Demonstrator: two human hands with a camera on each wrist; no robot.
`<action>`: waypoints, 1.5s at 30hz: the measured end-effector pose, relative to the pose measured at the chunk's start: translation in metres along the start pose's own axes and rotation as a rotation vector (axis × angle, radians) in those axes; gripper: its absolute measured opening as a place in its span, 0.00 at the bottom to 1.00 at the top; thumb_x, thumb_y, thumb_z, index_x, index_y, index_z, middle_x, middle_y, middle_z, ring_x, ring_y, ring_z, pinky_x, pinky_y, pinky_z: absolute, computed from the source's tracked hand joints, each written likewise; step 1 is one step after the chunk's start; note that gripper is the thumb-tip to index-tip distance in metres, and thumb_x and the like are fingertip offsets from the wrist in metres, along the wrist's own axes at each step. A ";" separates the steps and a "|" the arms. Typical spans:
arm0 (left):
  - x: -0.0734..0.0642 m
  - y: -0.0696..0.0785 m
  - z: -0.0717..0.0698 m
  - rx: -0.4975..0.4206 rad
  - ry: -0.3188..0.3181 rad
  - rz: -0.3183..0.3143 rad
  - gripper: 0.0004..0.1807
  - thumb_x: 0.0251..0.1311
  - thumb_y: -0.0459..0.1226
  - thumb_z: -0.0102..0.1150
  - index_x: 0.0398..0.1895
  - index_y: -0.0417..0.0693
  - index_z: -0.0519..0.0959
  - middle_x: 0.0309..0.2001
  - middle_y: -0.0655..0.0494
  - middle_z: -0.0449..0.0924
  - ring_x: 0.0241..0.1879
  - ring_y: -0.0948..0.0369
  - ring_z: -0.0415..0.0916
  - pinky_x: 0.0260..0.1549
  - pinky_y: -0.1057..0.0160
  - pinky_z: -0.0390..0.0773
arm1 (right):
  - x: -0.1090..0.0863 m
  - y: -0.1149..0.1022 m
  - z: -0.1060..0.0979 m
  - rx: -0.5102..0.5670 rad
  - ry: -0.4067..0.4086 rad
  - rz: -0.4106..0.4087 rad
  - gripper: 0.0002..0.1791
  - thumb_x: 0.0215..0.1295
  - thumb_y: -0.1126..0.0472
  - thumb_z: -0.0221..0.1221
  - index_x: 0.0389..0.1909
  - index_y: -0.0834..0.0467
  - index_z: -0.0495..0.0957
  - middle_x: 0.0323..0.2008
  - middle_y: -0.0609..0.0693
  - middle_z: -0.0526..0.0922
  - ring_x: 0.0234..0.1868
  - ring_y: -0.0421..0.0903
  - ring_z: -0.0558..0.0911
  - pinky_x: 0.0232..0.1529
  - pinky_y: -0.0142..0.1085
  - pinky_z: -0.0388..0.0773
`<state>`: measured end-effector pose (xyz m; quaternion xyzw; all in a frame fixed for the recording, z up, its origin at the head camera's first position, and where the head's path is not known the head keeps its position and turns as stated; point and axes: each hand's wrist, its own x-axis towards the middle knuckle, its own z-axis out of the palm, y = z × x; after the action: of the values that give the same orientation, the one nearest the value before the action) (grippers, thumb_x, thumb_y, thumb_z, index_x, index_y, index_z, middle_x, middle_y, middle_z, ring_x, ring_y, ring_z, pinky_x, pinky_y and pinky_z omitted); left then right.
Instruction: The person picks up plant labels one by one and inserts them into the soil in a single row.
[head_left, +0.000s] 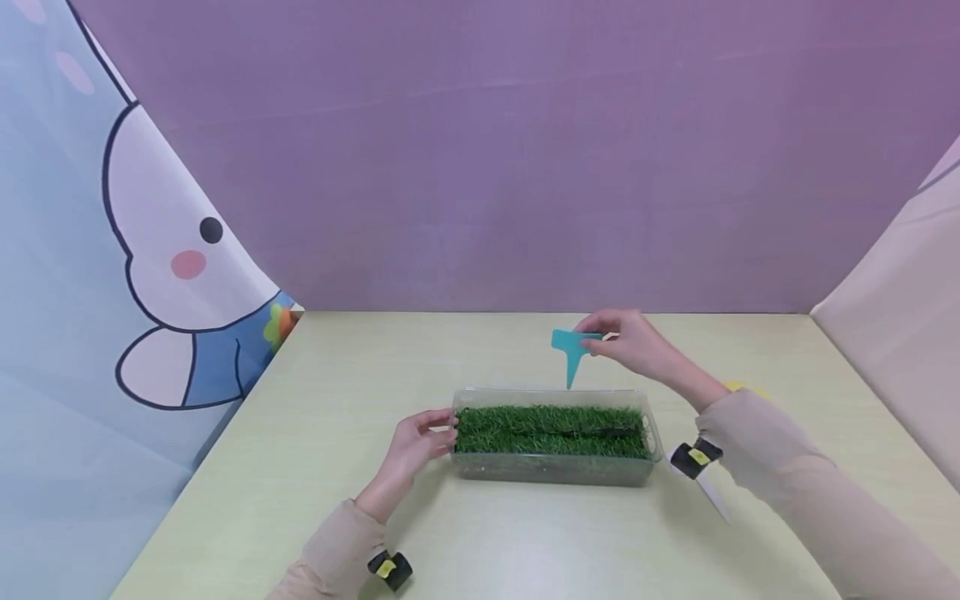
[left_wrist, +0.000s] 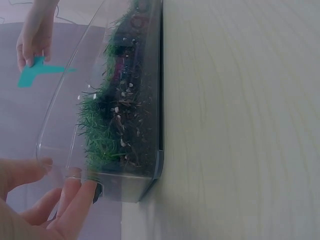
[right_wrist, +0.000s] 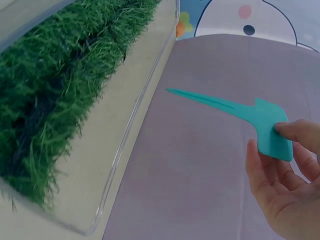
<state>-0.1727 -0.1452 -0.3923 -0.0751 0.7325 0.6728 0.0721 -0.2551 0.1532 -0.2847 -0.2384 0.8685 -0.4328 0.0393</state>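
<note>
A clear plastic planter box [head_left: 551,472] stands on the table, with green grass [head_left: 551,425] and dark soil [left_wrist: 132,117] inside. My left hand [head_left: 415,442] is at its left end, fingertips touching the rim and end wall. In the left wrist view these fingers [left_wrist: 75,207] are extended against the wall near a handle cutout. A teal T-shaped plant label [head_left: 573,350] is pinched between the thumb and fingers of my right hand [head_left: 626,337]. I hold the label by its wide head, its pointed stem downward, above the back rim. Soil shows in a dark groove between the grass strips.
A yellow object [head_left: 746,389] lies partly hidden behind my right forearm. Under that forearm a thin white strip [head_left: 712,498] is on the table. A purple backdrop [head_left: 525,167] stands behind the table, with a rabbit-print cloth [head_left: 67,333] at the left.
</note>
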 end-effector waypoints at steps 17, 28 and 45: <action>0.001 0.001 0.003 -0.009 0.002 0.002 0.22 0.51 0.25 0.54 0.51 0.29 0.68 0.46 0.38 0.73 0.38 0.55 0.76 0.41 0.59 0.78 | 0.013 -0.011 0.025 0.061 -0.049 -0.025 0.07 0.57 0.66 0.56 0.36 0.62 0.78 0.32 0.53 0.79 0.35 0.48 0.77 0.35 0.39 0.78; 0.002 0.002 0.004 -0.009 0.004 -0.007 0.22 0.51 0.26 0.54 0.52 0.29 0.68 0.47 0.38 0.73 0.39 0.55 0.76 0.41 0.58 0.78 | 0.020 -0.017 0.040 0.062 -0.109 -0.048 0.07 0.55 0.67 0.57 0.35 0.63 0.77 0.30 0.53 0.80 0.33 0.45 0.77 0.33 0.34 0.78; 0.004 0.002 0.004 -0.015 0.011 -0.005 0.21 0.51 0.25 0.53 0.51 0.29 0.69 0.46 0.38 0.74 0.38 0.56 0.76 0.40 0.59 0.79 | 0.029 -0.027 0.069 0.078 -0.190 -0.047 0.05 0.55 0.68 0.57 0.33 0.62 0.76 0.29 0.50 0.80 0.33 0.48 0.78 0.33 0.32 0.78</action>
<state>-0.1769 -0.1413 -0.3912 -0.0813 0.7276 0.6777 0.0690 -0.2513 0.0761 -0.3024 -0.2969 0.8376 -0.4424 0.1206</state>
